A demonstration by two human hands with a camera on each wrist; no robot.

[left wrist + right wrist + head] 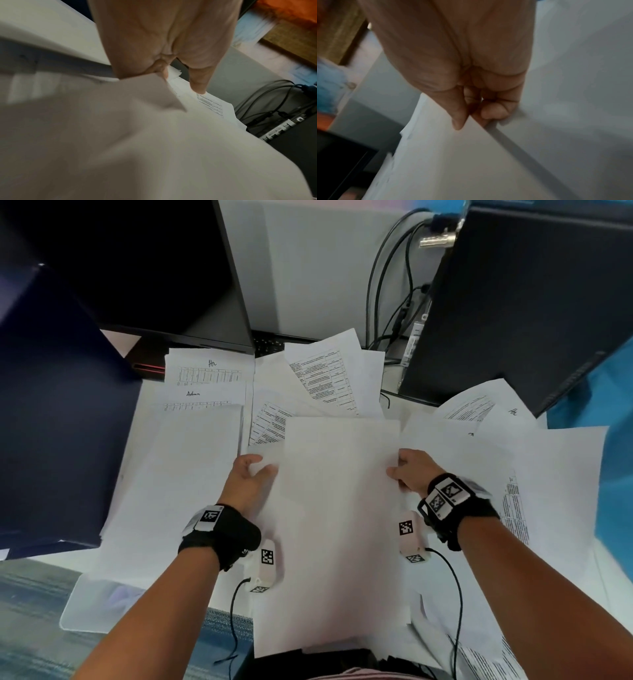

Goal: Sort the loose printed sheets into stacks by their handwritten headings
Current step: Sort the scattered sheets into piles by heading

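I hold a bundle of white sheets (pixel 339 518) blank side up over the desk. My left hand (pixel 251 474) grips its left edge and my right hand (pixel 406 470) pinches its right edge. In the right wrist view my thumb and fingers (pixel 471 116) clamp the sheets' (pixel 453 162) edge. The left wrist view shows my left hand (pixel 164 70) pinching the paper (pixel 120 135). At the back left lie a sheet headed "Hr" (pixel 209 368) and one headed "Admin" (pixel 202 397). Loose printed sheets (pixel 329 374) are strewn around.
A black monitor (pixel 137 268) stands at the back left and a dark computer tower (pixel 531 302) at the back right, with cables (pixel 390 302) between them. A dark blue folder (pixel 58 422) lies at the left. More loose sheets (pixel 534 467) cover the right side.
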